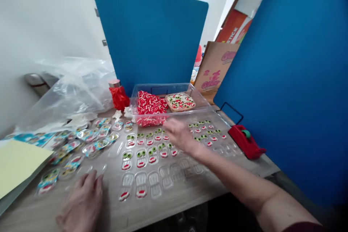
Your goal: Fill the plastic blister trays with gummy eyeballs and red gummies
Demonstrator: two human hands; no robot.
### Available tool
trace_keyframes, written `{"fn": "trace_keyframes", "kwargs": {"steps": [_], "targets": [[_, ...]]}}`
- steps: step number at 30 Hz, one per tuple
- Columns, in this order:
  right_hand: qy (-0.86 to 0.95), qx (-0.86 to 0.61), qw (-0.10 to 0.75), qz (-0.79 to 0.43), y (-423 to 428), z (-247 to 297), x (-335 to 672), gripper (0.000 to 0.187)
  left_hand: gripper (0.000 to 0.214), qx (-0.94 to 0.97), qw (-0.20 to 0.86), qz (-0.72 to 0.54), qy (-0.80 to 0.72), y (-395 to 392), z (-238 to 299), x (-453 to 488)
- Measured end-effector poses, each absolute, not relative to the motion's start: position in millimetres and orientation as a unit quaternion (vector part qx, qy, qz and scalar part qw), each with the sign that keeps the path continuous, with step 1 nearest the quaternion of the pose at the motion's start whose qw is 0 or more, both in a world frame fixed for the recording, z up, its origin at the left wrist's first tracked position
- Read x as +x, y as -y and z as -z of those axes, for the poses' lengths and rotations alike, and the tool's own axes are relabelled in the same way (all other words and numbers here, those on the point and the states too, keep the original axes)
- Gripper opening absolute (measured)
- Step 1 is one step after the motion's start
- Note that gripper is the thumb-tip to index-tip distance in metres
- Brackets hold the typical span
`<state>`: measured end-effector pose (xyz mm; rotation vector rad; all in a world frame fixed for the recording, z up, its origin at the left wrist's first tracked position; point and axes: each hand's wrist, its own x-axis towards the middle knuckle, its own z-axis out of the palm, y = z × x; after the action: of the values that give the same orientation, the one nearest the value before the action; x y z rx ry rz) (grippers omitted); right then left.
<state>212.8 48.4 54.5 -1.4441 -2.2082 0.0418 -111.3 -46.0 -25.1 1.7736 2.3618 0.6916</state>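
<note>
My right hand (178, 136) is over the middle of a clear plastic blister tray (154, 185), its fingers bunched and pointing left among the candies. Whether it pinches anything is hidden. The tray's cavities hold green-and-white candy eyes (140, 154) and red-and-white candy mouths (152, 159), while the nearest cavities are mostly bare. My left hand (81, 203) lies at the tray's near left corner, fingers apart and holding nothing. Behind the tray, a clear plastic box (160, 87) holds loose red-and-white candies (150, 105) and a tray of candy eyes (180, 102).
Sealed candy packs (65, 159) lie scattered on the wooden table (54, 217) at left, beside yellow paper (19, 166) and a plastic bag (76, 90). A red tape dispenser (246, 141) sits at right. Blue partitions (146, 32) stand behind, and a cardboard box (214, 69) stands beyond.
</note>
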Motion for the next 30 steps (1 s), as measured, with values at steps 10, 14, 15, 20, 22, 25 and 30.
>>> {"fn": "trace_keyframes", "kwargs": {"steps": [10,14,15,20,22,25,30], "targets": [[0.772,-0.635,-0.035,0.000,-242,-84,317,0.043,0.038,0.640,0.169,-0.330,-0.672,13,-13,-17],[0.814,-0.575,-0.077,-0.028,-260,-61,318,0.041,0.034,0.662,0.198,-0.348,-0.633,13,-7,8],[0.818,-0.568,-0.081,-0.032,-264,-57,319,0.041,0.033,0.667,0.202,-0.349,-0.626,13,-4,11],[0.819,-0.567,-0.077,-0.052,-282,-44,323,0.049,0.032,0.678,0.229,-0.339,-0.611,14,16,17],[0.810,-0.580,-0.063,-0.066,-288,-43,322,0.049,0.032,0.678,0.247,-0.335,-0.606,14,23,18],[0.789,-0.607,-0.024,-0.093,-294,-45,323,0.042,0.031,0.678,0.270,-0.336,-0.596,15,31,17],[0.714,-0.674,0.085,-0.169,-303,-55,334,0.027,0.030,0.653,0.325,-0.344,-0.591,15,39,13]]}}
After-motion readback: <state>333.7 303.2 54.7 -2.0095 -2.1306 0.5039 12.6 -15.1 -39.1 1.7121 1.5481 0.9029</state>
